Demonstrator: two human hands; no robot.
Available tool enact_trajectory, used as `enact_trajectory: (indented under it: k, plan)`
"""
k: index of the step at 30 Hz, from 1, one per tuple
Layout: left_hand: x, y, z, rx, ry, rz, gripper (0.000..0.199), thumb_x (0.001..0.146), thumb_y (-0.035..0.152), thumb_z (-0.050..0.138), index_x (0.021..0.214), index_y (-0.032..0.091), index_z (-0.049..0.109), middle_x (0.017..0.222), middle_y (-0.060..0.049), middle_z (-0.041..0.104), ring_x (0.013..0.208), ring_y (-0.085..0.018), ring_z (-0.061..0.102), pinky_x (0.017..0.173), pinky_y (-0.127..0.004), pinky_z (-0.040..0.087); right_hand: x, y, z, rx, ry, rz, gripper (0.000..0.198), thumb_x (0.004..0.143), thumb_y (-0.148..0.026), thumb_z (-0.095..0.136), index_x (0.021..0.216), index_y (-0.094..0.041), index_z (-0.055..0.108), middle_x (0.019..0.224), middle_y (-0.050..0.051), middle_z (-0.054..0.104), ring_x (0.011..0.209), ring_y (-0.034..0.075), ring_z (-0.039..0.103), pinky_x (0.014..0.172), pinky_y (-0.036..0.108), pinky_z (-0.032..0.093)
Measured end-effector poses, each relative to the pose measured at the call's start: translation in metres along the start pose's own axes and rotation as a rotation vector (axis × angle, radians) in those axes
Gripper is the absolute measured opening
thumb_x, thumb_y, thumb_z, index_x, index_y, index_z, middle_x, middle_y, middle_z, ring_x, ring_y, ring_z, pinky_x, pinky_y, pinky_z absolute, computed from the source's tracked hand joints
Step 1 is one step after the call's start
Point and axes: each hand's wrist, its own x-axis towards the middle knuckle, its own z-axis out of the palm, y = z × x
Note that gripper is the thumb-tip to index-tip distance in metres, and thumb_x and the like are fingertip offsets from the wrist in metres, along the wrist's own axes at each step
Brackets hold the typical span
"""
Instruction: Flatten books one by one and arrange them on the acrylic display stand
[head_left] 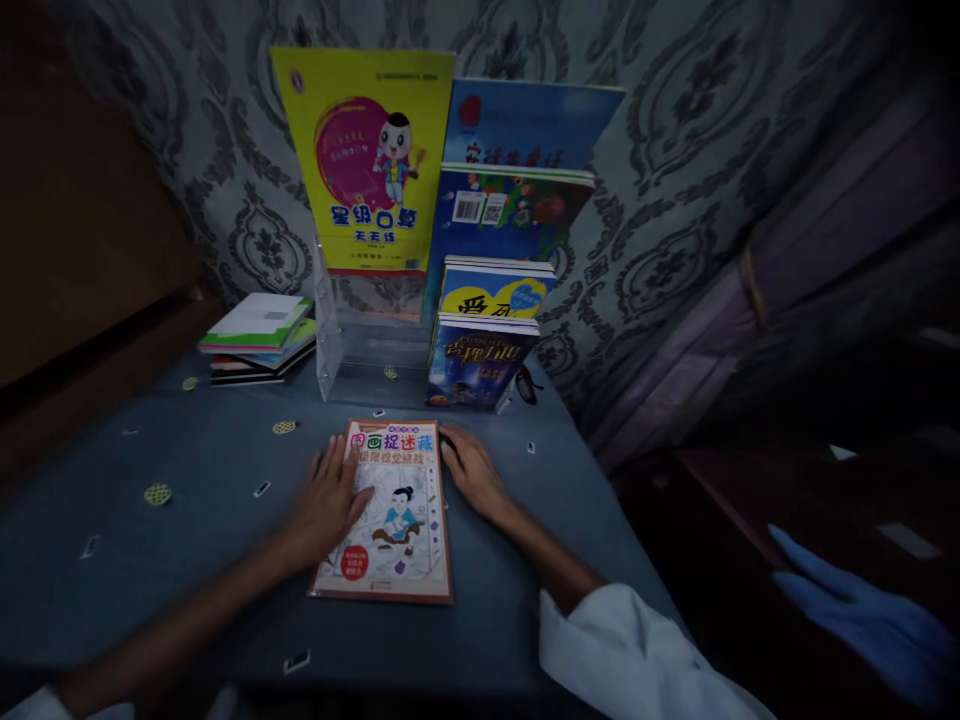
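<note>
A thin picture book (pixel 405 500) with a reddish-brown border and a seated cartoon figure on its cover lies flat on the table. My left hand (pixel 330 500) rests over its left edge, fingers stretched out and thumb on the cover. At the upper right edge, my right hand (pixel 472 468) lies with its fingers extended beside the book; its fingertips are near the top corner. Behind the book stands a clear acrylic rack (pixel 360 345) with a yellow workbook (pixel 367 160) upright at its left and several books, such as a dark blue one (pixel 480 365), in its right side.
A pile of books (pixel 262 335) lies left of the rack. The blue-grey tablecloth (pixel 202 580) has small printed patches. Dark-framed glasses (pixel 528 386) sit right of the rack. Patterned wallpaper (pixel 697 130) rises behind, a curtain (pixel 795 260) hangs right, and a blue glove-like item (pixel 862 620) is lower right.
</note>
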Motion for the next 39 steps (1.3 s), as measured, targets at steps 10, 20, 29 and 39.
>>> enact_trajectory:
  k: [10, 20, 29, 39]
  plan:
    - [0.04, 0.082, 0.013, -0.078, -0.024, 0.028, 0.071, 0.096, 0.06, 0.042, 0.142, 0.006, 0.045, 0.151, -0.03, 0.041, 0.146, -0.042, 0.032, 0.115, -0.06, 0.03, -0.025, 0.026, -0.017, -0.131, 0.157, 0.148, 0.041, 0.094, -0.032, 0.048, 0.131, -0.018, 0.061, 0.144, 0.018, 0.052, 0.135, 0.035, 0.047, 0.11, 0.057, 0.04]
    - [0.083, 0.086, -0.001, -0.178, -0.03, 0.026, 0.04, 0.097, 0.044, 0.047, 0.124, 0.015, 0.057, 0.138, -0.022, 0.053, 0.13, -0.035, 0.051, 0.105, -0.052, 0.044, -0.025, 0.042, -0.027, -0.159, 0.163, 0.175, 0.042, 0.095, -0.032, 0.047, 0.134, -0.02, 0.058, 0.149, 0.016, 0.047, 0.136, 0.034, 0.045, 0.111, 0.057, 0.039]
    - [0.082, 0.077, 0.013, -0.172, -0.029, 0.122, 0.047, 0.1, 0.041, 0.04, 0.136, 0.012, 0.049, 0.154, -0.02, 0.043, 0.146, -0.031, 0.036, 0.117, -0.05, 0.033, -0.021, 0.05, -0.025, -0.281, 0.189, 0.095, 0.042, 0.096, -0.034, 0.044, 0.131, -0.017, 0.061, 0.14, 0.017, 0.057, 0.128, 0.032, 0.053, 0.107, 0.055, 0.043]
    - [0.087, 0.076, 0.004, -0.107, -0.07, 0.122, 0.047, 0.099, 0.039, 0.045, 0.133, 0.007, 0.048, 0.154, -0.024, 0.042, 0.145, -0.034, 0.038, 0.117, -0.048, 0.033, -0.014, 0.038, -0.029, -0.339, 0.155, 0.075, 0.042, 0.095, -0.031, 0.046, 0.131, -0.016, 0.062, 0.133, 0.016, 0.062, 0.124, 0.031, 0.055, 0.108, 0.051, 0.044]
